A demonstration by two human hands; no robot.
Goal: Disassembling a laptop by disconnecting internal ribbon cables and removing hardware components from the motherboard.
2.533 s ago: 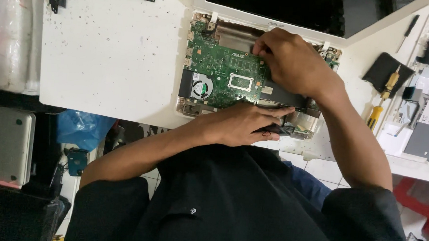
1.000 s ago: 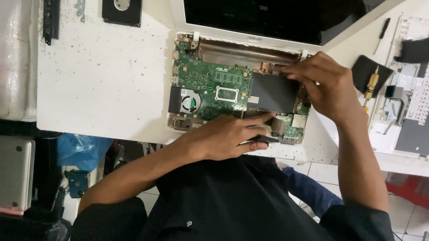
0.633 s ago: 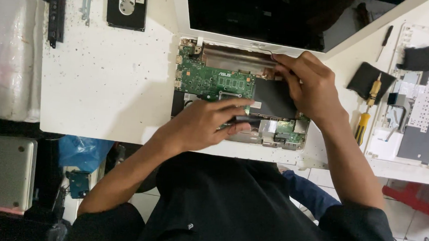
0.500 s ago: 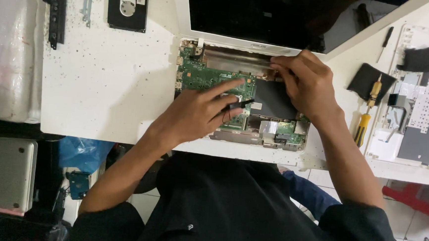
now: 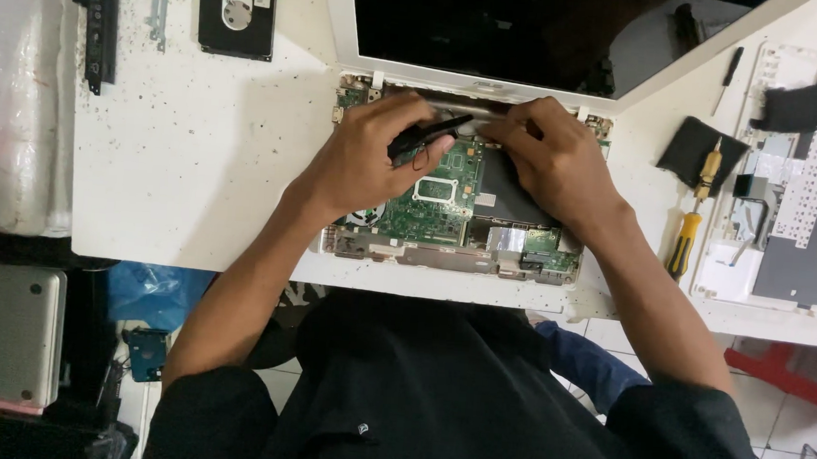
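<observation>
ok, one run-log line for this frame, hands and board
left hand: holds black tool at hinge edge | right hand: on green motherboard top edge | opened white laptop | screwdriver lies at right

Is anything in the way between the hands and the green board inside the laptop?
Nothing visible. The left hand, gripping a black tool, and the right hand both rest right over the green board.

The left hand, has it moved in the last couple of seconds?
Yes. The left hand was at the near edge of the green circuit board; now it is at the far edge, by the hinge under the laptop screen, gripping a small black part.
</observation>
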